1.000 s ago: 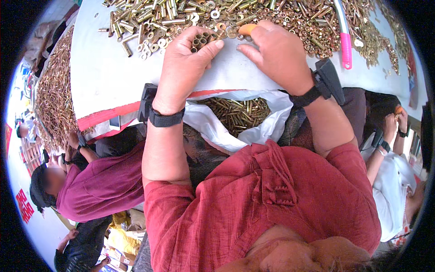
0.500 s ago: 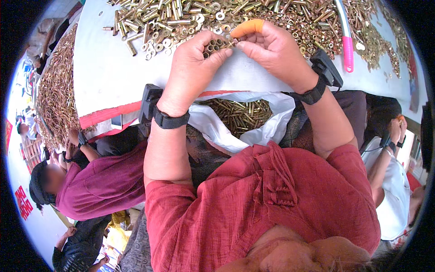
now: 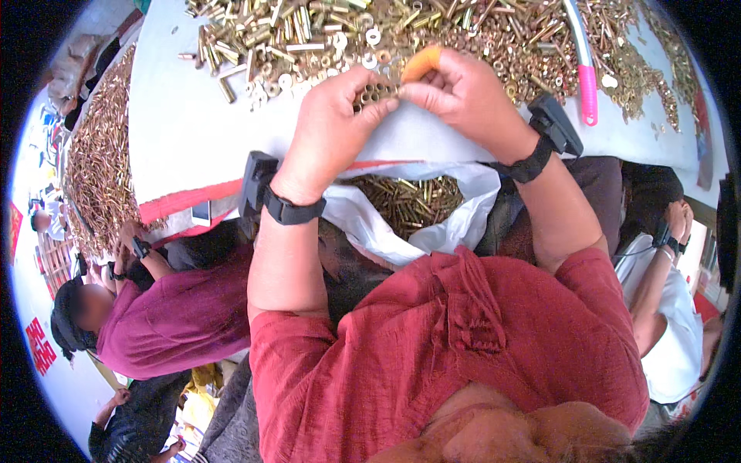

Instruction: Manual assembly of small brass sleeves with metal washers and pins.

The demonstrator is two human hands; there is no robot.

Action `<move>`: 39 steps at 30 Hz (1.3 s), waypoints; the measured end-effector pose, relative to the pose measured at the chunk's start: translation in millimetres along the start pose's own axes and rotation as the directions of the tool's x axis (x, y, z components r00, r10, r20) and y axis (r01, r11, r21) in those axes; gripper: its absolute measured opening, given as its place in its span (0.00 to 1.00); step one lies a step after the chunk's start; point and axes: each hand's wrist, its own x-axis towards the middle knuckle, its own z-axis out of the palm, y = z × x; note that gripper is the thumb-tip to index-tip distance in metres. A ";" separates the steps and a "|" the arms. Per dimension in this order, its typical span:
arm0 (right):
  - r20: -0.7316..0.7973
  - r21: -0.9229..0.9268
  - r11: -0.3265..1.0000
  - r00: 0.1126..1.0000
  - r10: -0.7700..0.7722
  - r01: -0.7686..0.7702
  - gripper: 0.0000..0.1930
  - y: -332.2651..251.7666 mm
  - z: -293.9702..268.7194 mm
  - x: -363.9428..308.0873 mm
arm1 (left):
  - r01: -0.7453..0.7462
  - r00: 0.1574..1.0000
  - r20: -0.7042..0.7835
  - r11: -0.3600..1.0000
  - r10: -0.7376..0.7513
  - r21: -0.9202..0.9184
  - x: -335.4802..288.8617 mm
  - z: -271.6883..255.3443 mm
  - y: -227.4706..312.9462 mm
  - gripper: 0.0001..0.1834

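Observation:
My left hand [image 3: 333, 116] is closed around a bunch of short brass-coloured metal tubes [image 3: 376, 95], their open round ends facing me. My right hand [image 3: 467, 96] meets it at the fingertips, thumb and forefinger pinched together by the end of the bunch. An orange finger cover [image 3: 423, 63] sits on the right forefinger. Whatever small part is in that pinch is too small to make out. Both hands are held above the near side of a pale table [image 3: 208, 116], just in front of a heap of loose tubes [image 3: 301, 27], washers [image 3: 373, 37] and nuts [image 3: 502, 65].
A white bag [image 3: 480, 202] holding many metal tubes [image 3: 409, 202] lies open at my lap, below the table edge. Right of the heap rests a rod with a pink handle [image 3: 588, 96]. Another person [image 3: 177, 309] works by a large heap of parts [image 3: 100, 154] at left; someone in white [image 3: 671, 332] sits at right.
Both hands have come slightly toward me, with the bunch of tubes still in the left. The tube ends are turned a little differently. The right fingers still meet the bunch.

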 end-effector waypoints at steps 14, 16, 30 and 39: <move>0.063 0.056 0.989 0.988 -0.140 0.137 0.10 -1.8 -8.4 -3.5 | -0.047 0.997 0.052 0.993 0.053 -0.112 -2.1 2.8 0.8 0.09; 0.093 0.015 0.992 0.988 -0.126 0.125 0.10 -2.6 -8.8 -4.1 | -0.053 0.997 0.050 0.995 0.057 -0.079 -2.4 1.8 1.1 0.10; 0.031 0.172 0.985 0.999 -0.023 0.017 0.14 5.0 -3.6 -4.8 | -0.071 0.997 0.011 0.995 0.072 -0.071 -1.6 5.9 1.6 0.11; -0.033 0.023 0.999 0.999 -0.031 0.032 0.15 4.0 4.0 -5.7 | -0.092 0.996 0.006 0.995 0.092 -0.033 -0.1 2.5 3.3 0.10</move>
